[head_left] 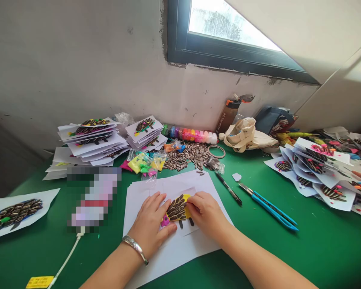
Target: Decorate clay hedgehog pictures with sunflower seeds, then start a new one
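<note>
A small white card (189,229) lies on a stack of white paper (174,249) on the green table. On it is a hedgehog shape (177,208) of yellow and pink clay covered with striped sunflower seeds. My left hand (150,222), with a silver bracelet at the wrist, lies flat with fingers stretched out along the shape's left side. My right hand (205,212) has its fingers curled and pressed together on the right edge of the yellow clay; what they pinch, if anything, is hidden.
A heap of sunflower seeds (188,154), small bags of coloured clay (146,162) and a row of clay pots (188,134) lie behind. Stacks of finished cards (93,140) are left, more cards (319,168) right. A black pen (228,188) and blue cutter (270,206) lie right.
</note>
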`<state>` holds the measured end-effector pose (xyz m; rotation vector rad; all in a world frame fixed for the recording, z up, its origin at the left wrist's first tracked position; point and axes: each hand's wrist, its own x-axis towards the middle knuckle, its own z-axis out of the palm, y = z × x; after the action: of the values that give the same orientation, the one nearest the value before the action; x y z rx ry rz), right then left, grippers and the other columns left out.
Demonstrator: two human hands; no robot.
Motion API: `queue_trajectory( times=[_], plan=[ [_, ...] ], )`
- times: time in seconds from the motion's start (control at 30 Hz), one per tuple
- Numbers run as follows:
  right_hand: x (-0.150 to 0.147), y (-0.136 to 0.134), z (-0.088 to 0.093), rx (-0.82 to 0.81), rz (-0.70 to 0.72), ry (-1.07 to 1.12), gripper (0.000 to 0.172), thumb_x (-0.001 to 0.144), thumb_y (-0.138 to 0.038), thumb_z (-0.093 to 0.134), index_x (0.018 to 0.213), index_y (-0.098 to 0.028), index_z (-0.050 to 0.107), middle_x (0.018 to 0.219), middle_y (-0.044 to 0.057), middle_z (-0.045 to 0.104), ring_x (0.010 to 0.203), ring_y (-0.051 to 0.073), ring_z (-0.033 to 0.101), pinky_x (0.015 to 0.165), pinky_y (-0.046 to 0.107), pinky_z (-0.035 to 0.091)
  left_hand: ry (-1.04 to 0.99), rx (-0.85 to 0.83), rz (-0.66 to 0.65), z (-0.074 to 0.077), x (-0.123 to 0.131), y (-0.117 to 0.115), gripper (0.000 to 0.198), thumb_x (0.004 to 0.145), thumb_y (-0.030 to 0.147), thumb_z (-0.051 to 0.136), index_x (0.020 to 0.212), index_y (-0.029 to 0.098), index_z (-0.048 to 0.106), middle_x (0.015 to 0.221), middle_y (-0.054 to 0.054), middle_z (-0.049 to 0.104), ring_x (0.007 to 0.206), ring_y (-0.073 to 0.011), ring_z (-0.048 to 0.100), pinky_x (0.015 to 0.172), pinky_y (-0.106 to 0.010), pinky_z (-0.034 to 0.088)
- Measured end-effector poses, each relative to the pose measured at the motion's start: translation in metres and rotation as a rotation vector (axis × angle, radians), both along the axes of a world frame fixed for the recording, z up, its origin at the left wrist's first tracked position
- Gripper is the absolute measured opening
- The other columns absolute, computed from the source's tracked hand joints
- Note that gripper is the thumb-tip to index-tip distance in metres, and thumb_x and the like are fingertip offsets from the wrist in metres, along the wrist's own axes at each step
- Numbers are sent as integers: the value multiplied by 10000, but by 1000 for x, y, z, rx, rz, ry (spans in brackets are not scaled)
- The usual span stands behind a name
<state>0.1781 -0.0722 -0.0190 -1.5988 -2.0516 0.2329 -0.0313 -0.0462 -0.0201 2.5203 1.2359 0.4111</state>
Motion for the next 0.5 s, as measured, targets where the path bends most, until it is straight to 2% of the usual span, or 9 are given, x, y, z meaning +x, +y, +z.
queue_trajectory(
  times=[0.23,0.4,0.5],
  plan=[
    [6,5,4,-23,-2,-31,184,837,-143,477,704,-189,597,665,8,544,660,130,484,617,226,332,15,-7,-2,0,0,0,532,766,410,587,1244,182,531,1350,-104,467,1275,-329,349,1050,-529,297],
    [44,38,17,19,-146,-150,182,843,-152,474,840,-194,651,757,27,601,750,143,527,668,226,354,18,-26,11,0,0,-1,537,766,415,588,1246,182,529,1353,-105,464,1282,-327,338,1049,-526,301],
    [61,62,22,22,-184,-203,221,848,-150,455,798,-198,665,770,39,603,750,152,529,637,235,336,-3,-12,11,-1,-1,-1,530,766,410,592,1245,192,529,1351,-104,468,1279,-322,346,1049,-525,300]
  ],
)
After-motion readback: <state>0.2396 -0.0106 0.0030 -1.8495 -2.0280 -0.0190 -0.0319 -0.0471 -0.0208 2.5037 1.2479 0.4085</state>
